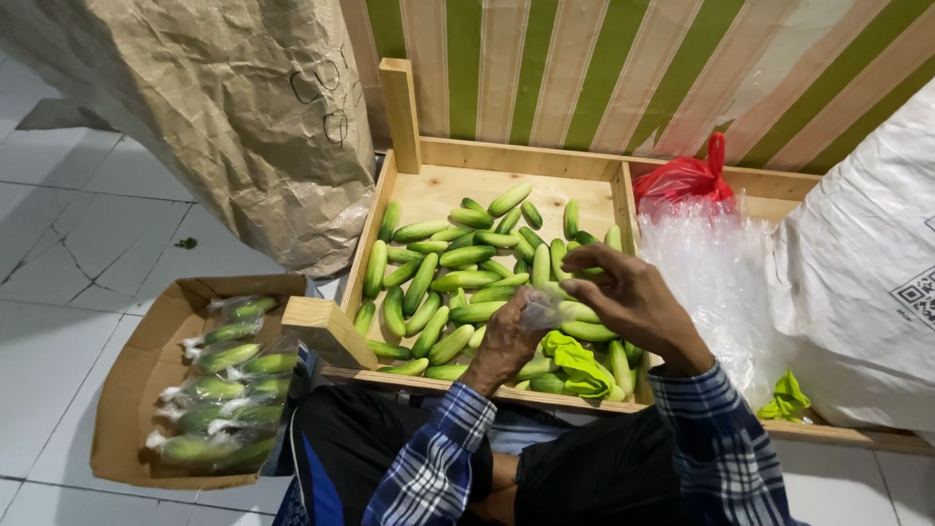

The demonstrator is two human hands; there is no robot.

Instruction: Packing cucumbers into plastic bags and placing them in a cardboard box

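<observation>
In the head view, both hands meet over the near edge of the wooden crate (429, 200) of loose cucumbers (448, 282). The left hand (506, 341) has its fingers closed around a small clear plastic bag (539, 310), and the right hand (633, 297) curls its fingertips onto the bag's top from the right. A green cloth (577, 362) lies just below the bag. Left of the crate, a cardboard box (136, 380) holds bagged cucumbers (224, 390).
</observation>
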